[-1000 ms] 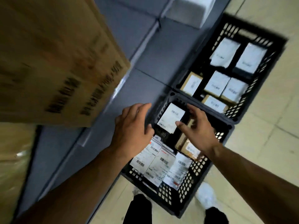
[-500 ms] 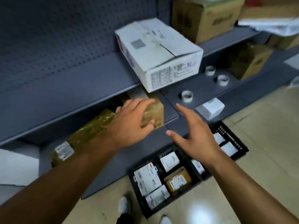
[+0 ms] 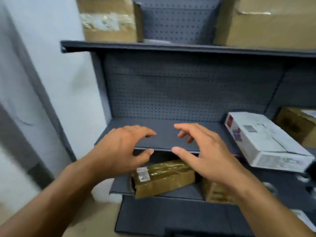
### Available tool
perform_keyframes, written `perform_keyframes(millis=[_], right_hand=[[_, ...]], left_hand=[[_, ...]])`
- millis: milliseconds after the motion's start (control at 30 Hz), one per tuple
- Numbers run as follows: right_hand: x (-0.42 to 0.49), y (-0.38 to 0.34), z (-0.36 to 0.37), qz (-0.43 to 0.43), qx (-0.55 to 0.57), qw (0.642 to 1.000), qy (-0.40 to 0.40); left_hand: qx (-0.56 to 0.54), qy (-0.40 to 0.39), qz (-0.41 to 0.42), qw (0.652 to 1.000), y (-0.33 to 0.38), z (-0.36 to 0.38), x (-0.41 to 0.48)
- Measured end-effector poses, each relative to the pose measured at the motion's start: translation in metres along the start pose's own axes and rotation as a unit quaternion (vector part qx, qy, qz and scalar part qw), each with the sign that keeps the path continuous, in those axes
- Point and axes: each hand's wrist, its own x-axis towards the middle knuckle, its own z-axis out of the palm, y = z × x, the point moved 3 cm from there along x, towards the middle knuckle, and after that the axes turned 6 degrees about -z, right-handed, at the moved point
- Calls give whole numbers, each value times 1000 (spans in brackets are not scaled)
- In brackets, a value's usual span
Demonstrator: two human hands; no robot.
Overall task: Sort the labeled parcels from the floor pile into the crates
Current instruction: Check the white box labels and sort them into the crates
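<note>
Both my hands hover in front of a grey metal shelf unit, holding nothing. My left hand (image 3: 119, 149) is spread, palm down, fingers loosely bent. My right hand (image 3: 203, 151) faces it a short gap away, fingers relaxed. Below and between them a brown tape-wrapped parcel (image 3: 164, 178) with a small white label lies on the lower shelf (image 3: 119, 185), partly under my hands. The crates and the floor pile are out of view.
The middle shelf board (image 3: 164, 132) lies just behind my hands. A white carton (image 3: 263, 142) sits on it at the right, a brown box (image 3: 297, 124) behind. Two big cardboard boxes (image 3: 109, 19) stand on the top shelf. A white wall is left.
The view has lifted from the black crates on the floor up to the shelves. Both hands rose with it, empty throughout, and now hang before the middle shelf.
</note>
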Motion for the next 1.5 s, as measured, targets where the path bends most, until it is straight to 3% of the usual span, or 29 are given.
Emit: perform_keyframes(millis=[200, 667, 967, 1233, 1500], right_hand=[[88, -164, 132, -142, 52, 981, -118], [192, -517, 396, -349, 125, 900, -228], [266, -634, 543, -443, 129, 840, -285], [362, -723, 685, -460, 222, 809, -291], [420, -837, 830, -484, 242, 777, -322]], left_hand=[[72, 49, -118, 989, -149, -97, -134], [93, 94, -379, 916, -415, -233, -430], [34, 162, -516, 841, -556, -231, -546], [19, 204, -622, 755, -713, -260, -599], [24, 196, -667, 719, -834, -279, -663]])
